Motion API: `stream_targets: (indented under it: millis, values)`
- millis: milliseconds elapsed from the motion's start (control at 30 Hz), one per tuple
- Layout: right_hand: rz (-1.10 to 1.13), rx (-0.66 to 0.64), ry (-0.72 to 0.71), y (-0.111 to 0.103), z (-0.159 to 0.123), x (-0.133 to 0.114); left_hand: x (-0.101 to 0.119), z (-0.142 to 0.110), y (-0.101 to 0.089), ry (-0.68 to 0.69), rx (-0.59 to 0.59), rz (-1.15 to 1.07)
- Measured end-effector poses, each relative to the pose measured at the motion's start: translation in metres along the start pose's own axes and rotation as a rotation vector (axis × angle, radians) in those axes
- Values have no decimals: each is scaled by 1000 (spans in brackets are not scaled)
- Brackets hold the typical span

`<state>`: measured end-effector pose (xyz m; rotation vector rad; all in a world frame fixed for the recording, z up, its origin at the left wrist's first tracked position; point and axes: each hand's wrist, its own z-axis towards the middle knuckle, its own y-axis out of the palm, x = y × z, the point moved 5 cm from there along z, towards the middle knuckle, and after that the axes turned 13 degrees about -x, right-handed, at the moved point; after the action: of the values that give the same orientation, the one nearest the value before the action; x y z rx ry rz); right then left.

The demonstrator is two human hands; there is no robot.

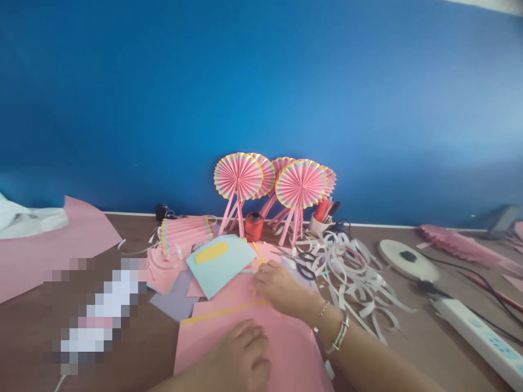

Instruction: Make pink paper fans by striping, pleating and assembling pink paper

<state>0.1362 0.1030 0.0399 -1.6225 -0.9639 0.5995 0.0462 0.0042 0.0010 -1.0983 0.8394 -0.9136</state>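
Observation:
A large pink paper sheet (294, 348) lies in front of me with a yellow strip (224, 312) along its far edge. My left hand (239, 351) rests over this sheet, its fingers loosely bent and apart. Beyond it, my right hand (281, 286) reaches across the papers, fingers bent down and drawn together. Whatever may be between its fingertips is hidden. Close to its fingers are a light blue paper (216, 275) with a yellow piece (211, 252) on top, and black-handled scissors (304, 267).
Round pleated pink paper fans (238, 177) stand against the blue wall behind an orange-red roll (254, 226). Curled white strips (351, 267) heap up at right. Farther right are a white round disc (408, 261) and a power strip (486, 343). Pink paper (77, 239) spreads at left.

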Motion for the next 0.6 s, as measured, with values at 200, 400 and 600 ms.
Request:
stream_targets:
  millis: [200,400,600]
  values:
    - [-68,46,19,3,1,5,-2,3,-6,-46,95,-12]
    - [43,102,87,7,3,12,-3,4,-8,-53,-15,-82]
    - [102,85,110,1,0,14,-6,4,-11,-70,-174,-115]
